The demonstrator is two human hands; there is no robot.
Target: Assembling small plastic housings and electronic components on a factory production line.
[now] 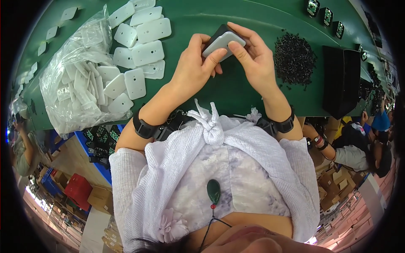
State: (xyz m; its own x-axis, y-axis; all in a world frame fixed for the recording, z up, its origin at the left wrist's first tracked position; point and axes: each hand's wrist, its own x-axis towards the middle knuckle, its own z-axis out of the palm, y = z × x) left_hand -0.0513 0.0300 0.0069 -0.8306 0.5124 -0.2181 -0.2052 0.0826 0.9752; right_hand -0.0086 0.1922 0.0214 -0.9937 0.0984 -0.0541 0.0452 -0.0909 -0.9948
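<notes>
Between both hands, above the green table, is a small black plastic case with a pale grey-white cover plate on its upper face. My left hand grips its left side, the thumb lying on the plate's lower edge. From the right, my right hand holds it, thumb pressed on the plate and fingers behind the case. What the fingers touch on the underside is hidden. Left of my hands lie several loose white cover plates. A heap of small black screws is to the right of my right hand.
An open clear plastic bag full of white plates lies on the green table at left. A black box stands at right. Black cases with circuit boards line the far right edge. Other people sit at right.
</notes>
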